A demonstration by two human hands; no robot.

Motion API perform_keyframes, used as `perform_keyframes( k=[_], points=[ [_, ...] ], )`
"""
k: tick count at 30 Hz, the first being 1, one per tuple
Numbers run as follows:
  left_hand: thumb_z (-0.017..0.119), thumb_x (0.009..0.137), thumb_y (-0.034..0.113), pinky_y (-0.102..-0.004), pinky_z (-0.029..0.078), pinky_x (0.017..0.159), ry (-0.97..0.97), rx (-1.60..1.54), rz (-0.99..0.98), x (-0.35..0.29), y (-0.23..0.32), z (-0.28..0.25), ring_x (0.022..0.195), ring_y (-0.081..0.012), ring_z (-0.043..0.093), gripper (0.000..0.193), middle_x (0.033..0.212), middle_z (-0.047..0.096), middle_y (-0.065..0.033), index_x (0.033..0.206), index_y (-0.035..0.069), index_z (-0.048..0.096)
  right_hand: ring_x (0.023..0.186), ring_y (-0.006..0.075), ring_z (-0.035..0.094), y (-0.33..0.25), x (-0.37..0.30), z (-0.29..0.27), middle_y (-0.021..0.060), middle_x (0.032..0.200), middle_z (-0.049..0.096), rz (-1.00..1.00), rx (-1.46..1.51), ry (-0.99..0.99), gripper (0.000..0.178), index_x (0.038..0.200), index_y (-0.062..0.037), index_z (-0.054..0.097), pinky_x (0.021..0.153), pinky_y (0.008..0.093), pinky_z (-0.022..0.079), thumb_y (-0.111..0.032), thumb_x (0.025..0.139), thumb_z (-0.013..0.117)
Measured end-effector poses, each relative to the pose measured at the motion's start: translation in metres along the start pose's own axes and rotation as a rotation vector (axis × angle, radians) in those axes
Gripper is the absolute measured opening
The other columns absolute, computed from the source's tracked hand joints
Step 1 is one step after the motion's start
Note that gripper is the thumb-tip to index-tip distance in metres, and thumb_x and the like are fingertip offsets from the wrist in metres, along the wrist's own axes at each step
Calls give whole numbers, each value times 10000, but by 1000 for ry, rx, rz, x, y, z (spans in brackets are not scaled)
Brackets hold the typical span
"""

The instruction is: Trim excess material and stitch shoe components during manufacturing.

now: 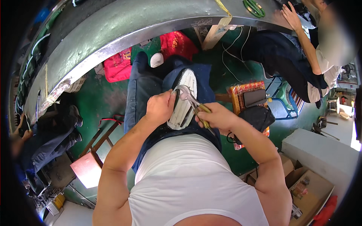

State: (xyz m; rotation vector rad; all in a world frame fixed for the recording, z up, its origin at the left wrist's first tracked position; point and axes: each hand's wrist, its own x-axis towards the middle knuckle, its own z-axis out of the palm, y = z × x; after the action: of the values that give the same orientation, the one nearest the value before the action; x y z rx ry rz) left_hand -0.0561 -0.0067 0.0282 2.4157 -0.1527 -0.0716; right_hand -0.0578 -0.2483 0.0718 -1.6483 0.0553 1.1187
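Note:
A shoe on its last [181, 115] lies across my lap on a dark blue cloth, its whitish underside turned up and its dark upper at the rim. My right hand [219, 117] is closed around the yellowish handles of lasting pincers [185, 92]. Their grey metal head rests at the left rim of the underside, about midway along the shoe. Close beside that head, my left hand [160, 108] is closed on the shoe's left edge, with thumb and finger at the upper's margin. What exactly the jaws grip is too small to tell.
A metal-topped workbench [132, 28] curves across the far side. At right are a phone [255, 98], a black bag [257, 118] and a blue stool [281, 101]; a wooden stool [88, 167] stands left. Other people sit at both sides, one hand [292, 17] on the bench.

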Motion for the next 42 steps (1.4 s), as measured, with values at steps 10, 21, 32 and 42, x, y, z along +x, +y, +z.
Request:
perform_keyframes(
  k=[10, 21, 32, 42],
  points=[
    [551, 970, 271, -477, 527, 760, -78, -159, -152, 4, -6, -3, 886, -420, 658, 302, 944, 674, -252, 1065, 26, 700, 739, 224, 618, 4, 19, 6, 130, 816, 669, -172, -299, 200, 198, 943, 12, 604, 721, 372, 487, -185, 924, 597],
    [723, 780, 62, -362, 524, 600, 259, -188, 131, -34, -7, 1, 687, -281, 640, 120, 792, 639, -96, 897, 36, 720, 1031, 417, 617, -30, -28, -19, 277, 1065, 633, -135, -673, -21, 330, 1108, 77, 566, 893, 465, 470, -189, 916, 596],
    [684, 813, 35, -366, 523, 571, 253, -159, 266, -34, 9, 5, 679, -292, 635, 32, 778, 622, -86, 840, 21, 693, 649, 255, 637, -115, 14, -35, 173, 785, 648, 242, -920, -366, 331, 855, 57, 624, 626, 398, 496, -271, 883, 592],
    [340, 1061, 369, -392, 272, 1158, -159, -624, -190, -16, -51, 46, 1355, -379, 407, 570, 1430, 444, -254, 1470, -27, 339, 775, 392, 677, -113, 32, -47, 201, 785, 662, 69, -1328, -362, 308, 981, 21, 665, 702, 463, 537, -278, 906, 650]
  ],
)
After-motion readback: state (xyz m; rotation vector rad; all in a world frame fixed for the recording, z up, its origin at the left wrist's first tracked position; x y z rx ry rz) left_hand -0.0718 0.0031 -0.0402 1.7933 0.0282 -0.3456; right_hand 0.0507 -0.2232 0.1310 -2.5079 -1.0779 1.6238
